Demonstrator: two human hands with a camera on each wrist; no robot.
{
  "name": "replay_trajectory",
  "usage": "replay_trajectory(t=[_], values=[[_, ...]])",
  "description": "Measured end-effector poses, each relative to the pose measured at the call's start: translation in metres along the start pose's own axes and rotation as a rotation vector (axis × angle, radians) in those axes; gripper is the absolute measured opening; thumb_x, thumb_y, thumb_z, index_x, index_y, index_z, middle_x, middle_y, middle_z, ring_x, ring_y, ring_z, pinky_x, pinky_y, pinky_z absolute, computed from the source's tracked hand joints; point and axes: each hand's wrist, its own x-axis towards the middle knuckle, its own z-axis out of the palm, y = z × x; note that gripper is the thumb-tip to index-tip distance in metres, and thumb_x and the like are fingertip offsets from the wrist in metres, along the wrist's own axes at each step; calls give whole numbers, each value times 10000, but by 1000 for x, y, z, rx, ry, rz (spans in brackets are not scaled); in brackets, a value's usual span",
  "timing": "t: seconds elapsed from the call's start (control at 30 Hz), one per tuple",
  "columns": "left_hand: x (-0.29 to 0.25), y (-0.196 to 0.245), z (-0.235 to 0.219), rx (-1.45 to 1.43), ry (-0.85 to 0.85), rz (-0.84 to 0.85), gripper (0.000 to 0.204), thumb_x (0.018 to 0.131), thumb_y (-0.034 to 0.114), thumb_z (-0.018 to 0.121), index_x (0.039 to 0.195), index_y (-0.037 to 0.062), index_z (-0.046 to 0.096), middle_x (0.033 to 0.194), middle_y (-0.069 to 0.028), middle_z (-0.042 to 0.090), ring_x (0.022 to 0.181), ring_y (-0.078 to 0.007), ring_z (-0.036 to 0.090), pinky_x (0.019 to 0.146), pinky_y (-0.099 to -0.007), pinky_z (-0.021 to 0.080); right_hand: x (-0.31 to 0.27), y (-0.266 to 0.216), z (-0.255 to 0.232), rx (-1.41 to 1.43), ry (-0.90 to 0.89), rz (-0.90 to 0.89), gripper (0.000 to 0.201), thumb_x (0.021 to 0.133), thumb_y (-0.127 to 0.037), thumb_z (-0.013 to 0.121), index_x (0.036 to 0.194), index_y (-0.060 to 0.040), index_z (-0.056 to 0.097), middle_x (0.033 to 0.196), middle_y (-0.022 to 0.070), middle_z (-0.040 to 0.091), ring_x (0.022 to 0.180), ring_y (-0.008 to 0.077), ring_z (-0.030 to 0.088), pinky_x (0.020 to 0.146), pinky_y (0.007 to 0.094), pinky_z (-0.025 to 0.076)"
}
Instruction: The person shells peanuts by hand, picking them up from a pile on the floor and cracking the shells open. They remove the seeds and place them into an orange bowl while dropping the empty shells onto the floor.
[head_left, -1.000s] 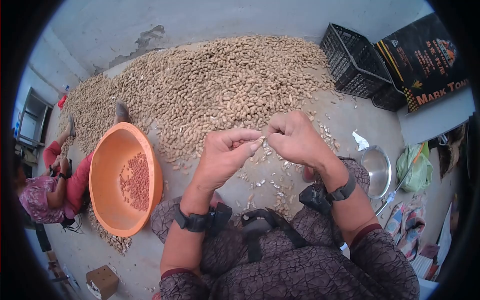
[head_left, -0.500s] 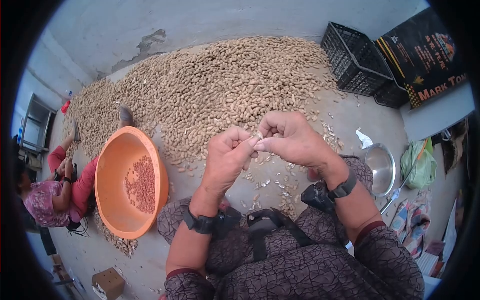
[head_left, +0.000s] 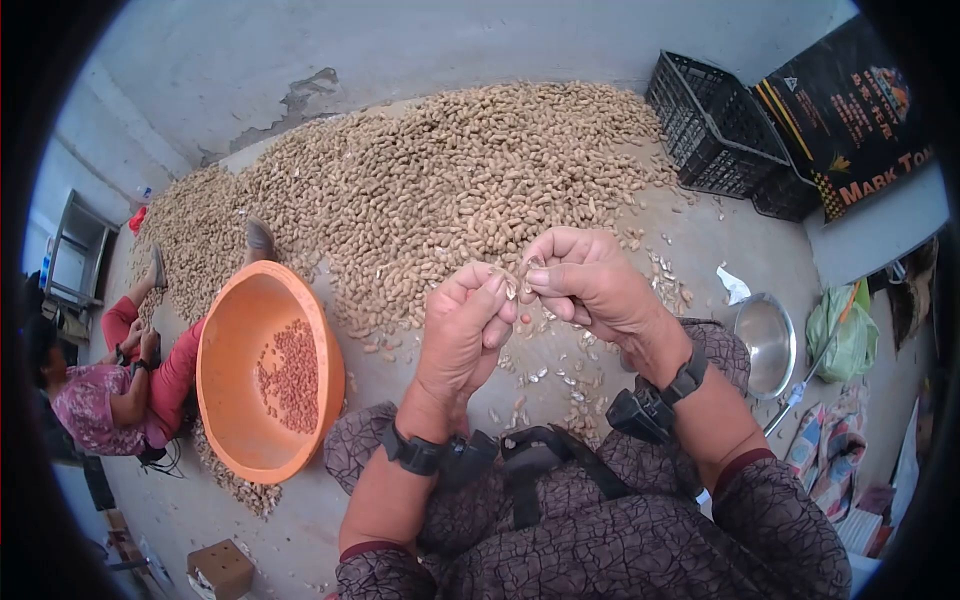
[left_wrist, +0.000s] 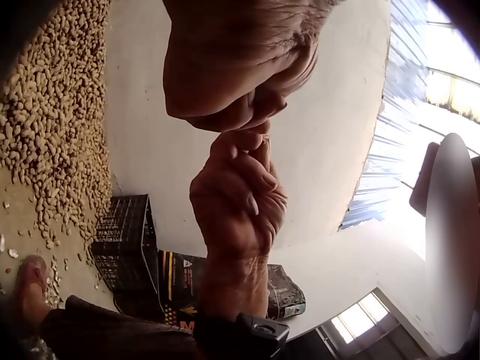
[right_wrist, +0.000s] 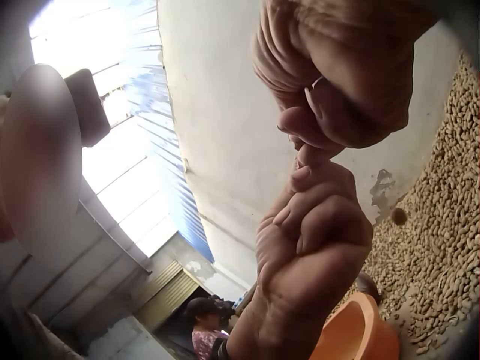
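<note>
In front of my lap, my left hand (head_left: 462, 325) pinches a piece of peanut shell (head_left: 511, 290) between thumb and forefinger. Close beside it, my right hand (head_left: 590, 285) pinches another piece of the shell (head_left: 534, 264), and the fingertips of both hands nearly meet. Just below them shows a small reddish peanut kernel (head_left: 525, 318). Both wrist views catch the hands tip to tip, the fingers hiding most of the shell. To the left stands an orange basin (head_left: 222, 340) with red shelled kernels (head_left: 292, 385) in its bottom.
A wide heap of unshelled peanuts (head_left: 430, 190) lies along the wall. Broken shells (head_left: 570, 380) litter the floor between my legs. Black crates (head_left: 715, 140), a metal bowl (head_left: 768, 345) and a green bag (head_left: 842, 335) are at right. Another person (head_left: 110, 395) sits beyond the basin.
A second ago the left fingers held the pod with the right hand just beside it. Both hands then gripped it; now the shell is in two pieces and a kernel shows below.
</note>
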Motion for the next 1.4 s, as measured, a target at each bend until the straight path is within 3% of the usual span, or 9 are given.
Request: replay_trajectory(t=[0.27,0.37,0.47,0.63,0.73,0.93,1.3,1.37,1.4], values=[[11,-10,-6,-93,62,-130,147,908,179,445,845,53,486,650,-1,507,400,-10,346,343,-146,229,14,15,-3,124,46,67,92,773,-91,574,755,-14,526,636,32,560,404,34,417,323,164,274],[6,1,-5,64,62,-246,178,903,197,459,838,38,502,617,9,500,378,-11,325,336,-146,218,11,11,-8,-26,56,169,115,761,-109,593,705,-30,531,603,21,543,414,29,411,337,165,269],[-1,9,-5,276,21,-381,207,895,199,477,810,18,531,581,17,491,361,-11,310,330,-151,216,13,13,-20,-540,12,87,220,711,-209,663,636,-29,563,539,12,521,443,46,425,387,202,309],[-15,20,-4,486,-135,-525,273,908,211,451,781,-5,558,569,12,491,346,-9,302,311,-151,208,16,22,-46,-899,-100,205,272,711,-261,666,701,6,613,545,42,541,487,90,492,437,234,374],[-20,29,-19,25,-95,-435,316,915,244,422,809,-20,560,601,-30,527,385,-26,371,306,-144,254,21,28,-64,-1025,132,230,282,741,-267,640,693,10,620,541,40,538,465,90,462,416,244,346],[-23,35,-28,-299,47,-389,373,933,268,353,872,-50,540,667,-86,533,391,-37,368,281,-132,275,45,41,-116,-867,355,335,167,772,-208,608,693,-63,581,541,-2,522,383,27,333,336,198,223],[-15,44,-24,-396,125,-317,369,944,226,308,932,-85,507,687,-124,523,374,-57,346,284,-144,271,68,196,-192,-918,368,481,177,707,-157,583,633,-3,628,560,92,592,494,147,547,484,290,428],[-12,45,-27,-345,195,-290,347,945,214,299,894,-75,484,671,-115,509,368,-53,338,282,-149,252,67,226,-203,-989,424,450,198,712,-180,567,669,0,637,597,151,600,590,237,603,590,331,458],[-8,49,-16,-263,374,-300,324,944,203,298,841,-60,457,626,-96,482,345,-46,307,275,-155,231,70,251,-220,-1045,428,472,223,723,-207,564,735,2,642,702,206,610,701,308,610,665,362,459]])
